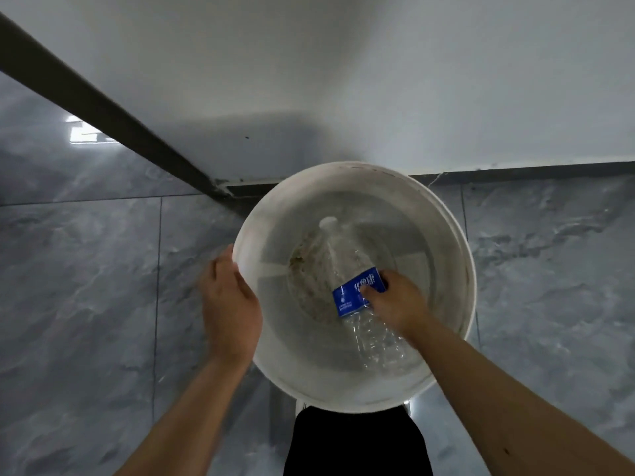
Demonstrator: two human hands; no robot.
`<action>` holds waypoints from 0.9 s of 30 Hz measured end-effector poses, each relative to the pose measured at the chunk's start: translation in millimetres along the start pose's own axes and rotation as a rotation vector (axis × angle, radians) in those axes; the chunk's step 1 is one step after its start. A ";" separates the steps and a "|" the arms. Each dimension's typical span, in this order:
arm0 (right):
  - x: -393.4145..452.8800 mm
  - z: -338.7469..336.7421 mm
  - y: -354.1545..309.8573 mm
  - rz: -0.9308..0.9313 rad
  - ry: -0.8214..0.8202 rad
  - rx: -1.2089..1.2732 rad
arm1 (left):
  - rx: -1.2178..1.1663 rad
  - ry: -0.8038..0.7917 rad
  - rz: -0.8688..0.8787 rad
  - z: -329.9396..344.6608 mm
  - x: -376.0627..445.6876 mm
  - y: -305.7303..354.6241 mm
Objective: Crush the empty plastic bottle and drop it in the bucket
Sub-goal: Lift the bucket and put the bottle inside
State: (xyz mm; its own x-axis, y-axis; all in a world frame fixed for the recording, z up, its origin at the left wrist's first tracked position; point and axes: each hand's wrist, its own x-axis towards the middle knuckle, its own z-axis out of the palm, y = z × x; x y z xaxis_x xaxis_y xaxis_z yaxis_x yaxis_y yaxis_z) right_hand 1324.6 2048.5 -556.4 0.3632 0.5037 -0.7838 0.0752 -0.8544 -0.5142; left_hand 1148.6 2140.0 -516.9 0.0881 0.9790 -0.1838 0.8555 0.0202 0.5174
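Observation:
A white plastic bucket (446,242) stands on the grey tiled floor, seen from straight above. Inside its mouth is a clear, crumpled plastic bottle (343,266) with a blue label and a white cap pointing away from me. My right hand (395,300) is inside the bucket's opening, fingers wrapped around the bottle at the label. My left hand (228,304) rests against the outside of the bucket's left rim, fingers loosely curled on the edge.
The bucket sits in a corner where two white walls (343,80) meet, with a dark skirting strip (103,104) along them. Grey marble-look floor tiles (86,286) spread to both sides. Dirt stains the bucket's bottom. My dark clothing (354,441) shows below.

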 end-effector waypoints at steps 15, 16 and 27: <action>138.2 63.4 46.4 0.137 -0.014 -0.135 | -0.090 0.131 -0.002 17.0 0.4 -18.2; 143.6 67.9 50.5 0.138 -0.007 -0.137 | -0.100 0.146 0.008 18.0 0.8 -19.3; 177.2 95.8 77.0 0.123 -0.051 -0.232 | -0.068 0.217 0.054 23.0 1.4 -24.3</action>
State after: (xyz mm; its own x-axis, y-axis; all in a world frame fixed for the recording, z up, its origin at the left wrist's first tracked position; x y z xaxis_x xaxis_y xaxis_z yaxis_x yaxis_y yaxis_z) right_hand 1305.8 2084.1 -768.2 0.3361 0.3947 -0.8551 0.2463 -0.9132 -0.3247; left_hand 1139.7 2136.2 -549.0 0.0146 0.9996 0.0258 0.8157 -0.0268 0.5778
